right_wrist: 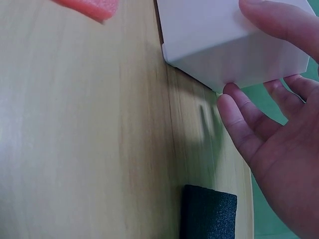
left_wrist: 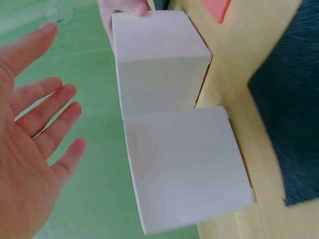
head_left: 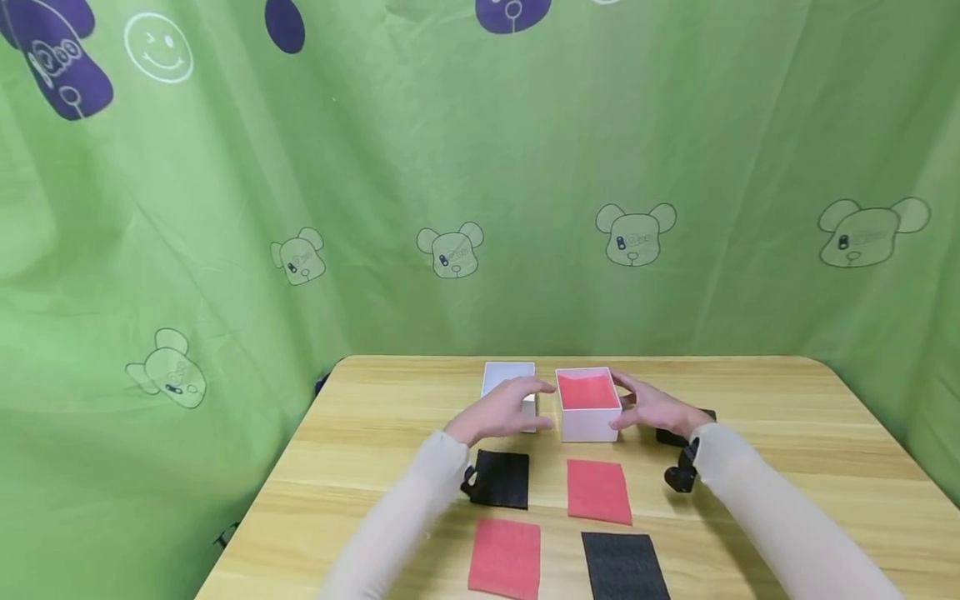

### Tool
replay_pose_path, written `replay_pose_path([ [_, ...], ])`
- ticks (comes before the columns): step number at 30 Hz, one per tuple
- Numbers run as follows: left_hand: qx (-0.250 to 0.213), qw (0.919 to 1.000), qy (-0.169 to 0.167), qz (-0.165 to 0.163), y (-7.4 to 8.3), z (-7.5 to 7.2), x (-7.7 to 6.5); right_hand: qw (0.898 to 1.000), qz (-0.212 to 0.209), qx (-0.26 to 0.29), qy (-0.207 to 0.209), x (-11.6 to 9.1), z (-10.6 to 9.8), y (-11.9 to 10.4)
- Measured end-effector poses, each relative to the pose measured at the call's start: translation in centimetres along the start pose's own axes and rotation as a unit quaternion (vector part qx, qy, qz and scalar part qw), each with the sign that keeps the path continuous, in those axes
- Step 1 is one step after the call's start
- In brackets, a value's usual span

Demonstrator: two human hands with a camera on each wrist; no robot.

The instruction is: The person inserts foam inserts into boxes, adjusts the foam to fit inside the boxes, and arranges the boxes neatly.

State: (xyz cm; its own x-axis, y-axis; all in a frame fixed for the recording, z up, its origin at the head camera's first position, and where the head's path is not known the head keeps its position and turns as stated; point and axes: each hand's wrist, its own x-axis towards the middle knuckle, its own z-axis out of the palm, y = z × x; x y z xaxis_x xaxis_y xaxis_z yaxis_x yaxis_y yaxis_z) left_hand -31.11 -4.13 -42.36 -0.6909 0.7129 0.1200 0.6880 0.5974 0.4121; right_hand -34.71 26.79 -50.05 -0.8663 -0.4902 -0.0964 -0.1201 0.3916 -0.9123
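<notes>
A white open-topped box [head_left: 590,426] stands toward the back of the table with a red square piece [head_left: 587,392] inside. My right hand [head_left: 656,411] holds this box at its right side, its thumb on the front face [right_wrist: 209,25] and fingertips at the far lower edge. To the left stands a second white box [head_left: 509,374], partly covered by my left hand [head_left: 504,408]. That left hand is spread, fingers apart and palm facing the boxes, with nothing in its grasp. From the left wrist, the second box [left_wrist: 184,169] appears right beside the first box [left_wrist: 159,40].
In front of the boxes lie a black square [head_left: 501,480], a red square [head_left: 598,490], another red square [head_left: 506,557] and another black square [head_left: 625,567]. A dark foam piece [right_wrist: 209,214] lies by my right wrist. Behind the wooden table [head_left: 352,467] hangs a green curtain [head_left: 540,300].
</notes>
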Motion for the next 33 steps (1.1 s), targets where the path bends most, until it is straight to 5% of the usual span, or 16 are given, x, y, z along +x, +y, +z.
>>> replay_pose_path([
  [8, -0.009, 0.9998, -0.009, 0.012, -0.9, -0.3, -4.8, 1.0, -0.003, -0.003, 0.0, 0.0, 0.0, -0.1],
  [16, -0.038, 0.9986, -0.038, 0.0, -2.0, 0.9, -8.4, 1.0, -0.007, -0.005, 0.001, 0.2, 0.0, 0.2],
  [27, -0.016, 0.9937, -0.107, 0.03, -2.3, 4.7, -11.7, 1.0, -0.007, -0.011, 0.002, -0.1, -0.2, 0.4],
  [33, 0.029, 0.989, -0.123, 0.076, -1.4, 5.7, -13.1, 1.0, -0.004, 0.008, -0.003, 0.3, -0.1, 0.4],
])
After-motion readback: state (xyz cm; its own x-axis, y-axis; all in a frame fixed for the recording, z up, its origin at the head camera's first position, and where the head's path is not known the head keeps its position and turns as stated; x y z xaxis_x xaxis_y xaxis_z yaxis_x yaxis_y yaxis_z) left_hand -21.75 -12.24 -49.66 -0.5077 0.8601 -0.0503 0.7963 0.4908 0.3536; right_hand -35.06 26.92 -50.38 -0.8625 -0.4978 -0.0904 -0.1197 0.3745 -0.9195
